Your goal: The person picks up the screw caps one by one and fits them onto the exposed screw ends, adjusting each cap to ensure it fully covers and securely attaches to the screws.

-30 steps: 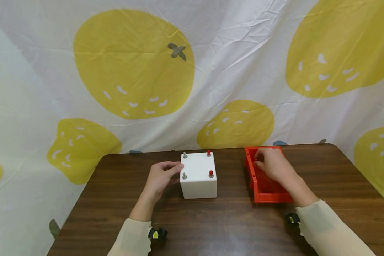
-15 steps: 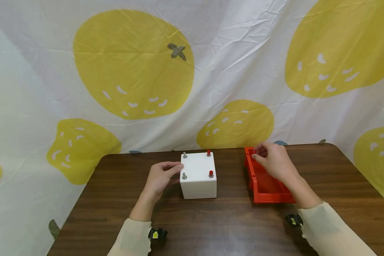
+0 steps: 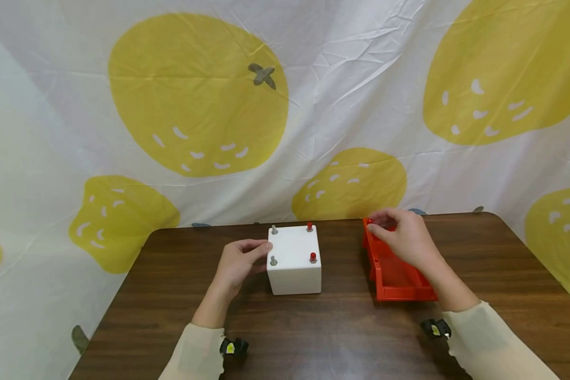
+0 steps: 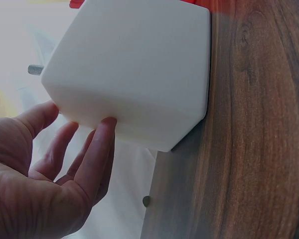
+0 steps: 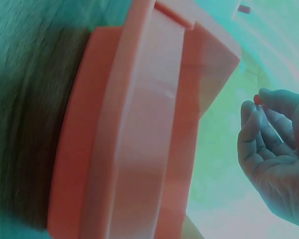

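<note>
In the head view, a white block [image 3: 294,245] is being touched at its nine o'clock side by the left hand [image 3: 237,261], loosely spread fingertips being rested against it. Red caps [image 3: 313,257] are being displayed at its one and five o'clock corners, bare metal studs [image 3: 273,261] at eleven and seven. A small red piece [image 5: 257,99] is being pinched narrowly by the right hand [image 3: 404,237], which is being held over the eleven o'clock end of a red bin [image 3: 404,294]. The bin is being supported by the wooden table [image 3: 342,338] at the block's three o'clock.
</note>
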{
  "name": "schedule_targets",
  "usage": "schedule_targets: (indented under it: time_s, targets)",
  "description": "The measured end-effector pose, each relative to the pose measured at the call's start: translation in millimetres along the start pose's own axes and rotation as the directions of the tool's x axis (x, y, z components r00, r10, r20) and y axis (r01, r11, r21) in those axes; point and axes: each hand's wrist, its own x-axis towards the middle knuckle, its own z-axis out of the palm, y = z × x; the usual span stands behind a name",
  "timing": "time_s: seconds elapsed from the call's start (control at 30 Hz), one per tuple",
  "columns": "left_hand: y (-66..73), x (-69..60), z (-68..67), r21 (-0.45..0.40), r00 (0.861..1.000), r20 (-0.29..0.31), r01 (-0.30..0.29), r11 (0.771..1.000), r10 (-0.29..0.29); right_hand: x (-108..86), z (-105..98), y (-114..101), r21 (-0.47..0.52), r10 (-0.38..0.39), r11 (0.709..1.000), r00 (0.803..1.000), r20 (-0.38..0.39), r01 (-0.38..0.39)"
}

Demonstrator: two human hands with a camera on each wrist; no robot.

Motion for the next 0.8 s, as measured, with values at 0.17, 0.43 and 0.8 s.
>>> schedule_targets:
  time_s: [0.17,0.43,0.8]
  targets:
    - [0.6,-0.1,0.4,-0.001,1.0,-0.001,-0.002,1.0,0.002,-0.6,1,-9,0.053,-0.014,0.998,1.0,0.003,0.014]
    - [1.8,-0.1,1.2,0.002,1.0,-0.001,-0.007,1.0,0.007,-1.5,5,-22,0.091,-0.012,0.996,1.0,0.017,0.01]
    - [1.3,-0.9,1.0,-0.007,1.0,0.001,-0.001,1.0,0.001,0.8,18,-43,0.174,-0.067,0.983,0.996,0.067,0.054]
